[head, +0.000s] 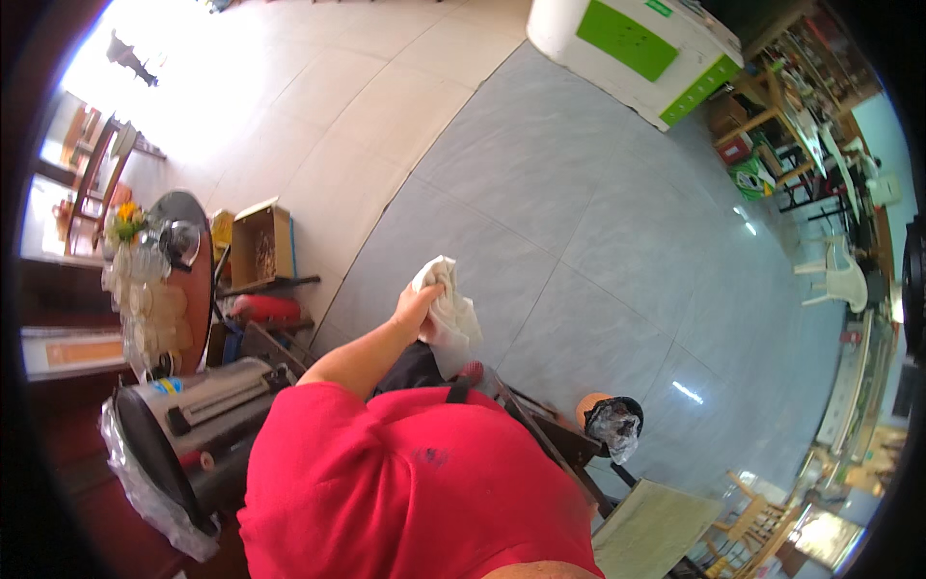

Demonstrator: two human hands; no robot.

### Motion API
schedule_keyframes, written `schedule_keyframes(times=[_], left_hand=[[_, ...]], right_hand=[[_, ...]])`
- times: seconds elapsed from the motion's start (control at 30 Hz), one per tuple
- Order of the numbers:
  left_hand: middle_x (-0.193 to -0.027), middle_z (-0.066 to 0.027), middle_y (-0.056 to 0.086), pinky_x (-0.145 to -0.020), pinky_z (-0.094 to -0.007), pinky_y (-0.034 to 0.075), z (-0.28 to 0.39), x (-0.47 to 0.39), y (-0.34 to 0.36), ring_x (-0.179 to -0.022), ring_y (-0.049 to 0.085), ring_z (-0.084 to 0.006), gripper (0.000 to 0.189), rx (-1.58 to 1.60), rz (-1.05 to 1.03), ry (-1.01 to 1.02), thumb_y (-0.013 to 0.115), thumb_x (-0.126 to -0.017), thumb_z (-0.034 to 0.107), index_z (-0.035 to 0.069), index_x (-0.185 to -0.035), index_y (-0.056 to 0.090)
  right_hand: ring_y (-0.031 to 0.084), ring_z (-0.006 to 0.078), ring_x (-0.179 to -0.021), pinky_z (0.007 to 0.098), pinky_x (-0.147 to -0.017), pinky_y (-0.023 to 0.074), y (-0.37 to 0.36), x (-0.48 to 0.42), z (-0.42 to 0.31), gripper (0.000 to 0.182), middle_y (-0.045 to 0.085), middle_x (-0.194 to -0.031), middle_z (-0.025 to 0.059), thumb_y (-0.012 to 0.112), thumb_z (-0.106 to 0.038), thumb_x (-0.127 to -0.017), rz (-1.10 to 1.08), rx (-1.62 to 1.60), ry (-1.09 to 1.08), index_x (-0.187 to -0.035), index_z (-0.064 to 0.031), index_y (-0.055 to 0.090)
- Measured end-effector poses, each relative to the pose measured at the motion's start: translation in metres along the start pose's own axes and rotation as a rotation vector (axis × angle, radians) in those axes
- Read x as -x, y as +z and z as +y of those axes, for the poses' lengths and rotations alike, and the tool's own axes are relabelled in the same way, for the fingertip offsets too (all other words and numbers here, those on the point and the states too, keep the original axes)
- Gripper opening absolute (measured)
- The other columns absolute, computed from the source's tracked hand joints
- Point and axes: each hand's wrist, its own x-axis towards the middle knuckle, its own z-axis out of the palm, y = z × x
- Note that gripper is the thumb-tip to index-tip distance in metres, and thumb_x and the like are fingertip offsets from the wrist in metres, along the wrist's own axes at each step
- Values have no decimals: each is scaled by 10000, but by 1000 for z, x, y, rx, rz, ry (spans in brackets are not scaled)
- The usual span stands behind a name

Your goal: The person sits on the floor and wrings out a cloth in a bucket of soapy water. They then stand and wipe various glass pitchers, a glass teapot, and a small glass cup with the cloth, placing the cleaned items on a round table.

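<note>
My left hand (418, 310) is shut on a crumpled white cloth (450, 313), its thumb pressed over the top fold. The cloth hangs down from the fingers in front of my red shirt, above dark fabric and a small red patterned thing. My right hand is out of view. Before me lies a grey tiled floor (521, 239) that meets beige tiles along a dark line.
To the left stand a round table (199, 318) with glass jars (155, 304) and flowers, a cardboard box (262, 246) and a dark cylindrical machine (195, 412). A lined bin (613, 423) stands at the lower right; a white and green counter (622, 43) is ahead.
</note>
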Motion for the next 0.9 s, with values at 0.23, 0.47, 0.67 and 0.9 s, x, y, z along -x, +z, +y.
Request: schedule_keyframes(times=[0.23, 0.47, 0.67, 0.9], left_hand=[[-1050, -75, 606, -823, -331, 485, 32, 0, -32, -967, 586, -181, 378, 1, 79, 42, 585, -802, 143, 53, -1169, 560], [-1018, -58, 617, -816, -318, 484, 61, -26, -122, -927, 588, -165, 375, 217, 168, 124, 617, -781, 143, 51, -1142, 580], [-1036, -62, 616, -838, -318, 479, 81, -55, -210, -950, 587, -167, 373, 355, 356, 169, 604, -794, 129, 38, -1154, 571], [-1057, -51, 616, -866, -309, 469, 113, -36, -278, -959, 589, -162, 374, 495, 587, 236, 600, -811, 116, 34, -1174, 563]], right_hand=[[573, 218, -903, 376, -826, 465, 51, -52, -54, 626, 617, -987, 66, 479, -581, -892, -196, 244, -23, -1184, -35, 567], [573, 211, -907, 371, -822, 465, 168, -98, -103, 635, 617, -998, 67, 478, -582, -892, -391, 499, -33, -1179, -23, 571], [574, 205, -911, 366, -819, 465, 290, -136, -156, 643, 617, -1008, 68, 477, -583, -892, -570, 758, -48, -1174, -13, 574], [565, 172, -912, 336, -799, 461, 434, -154, -226, 637, 607, -1033, 63, 479, -559, -891, -916, 1007, -91, -1154, 12, 585]])
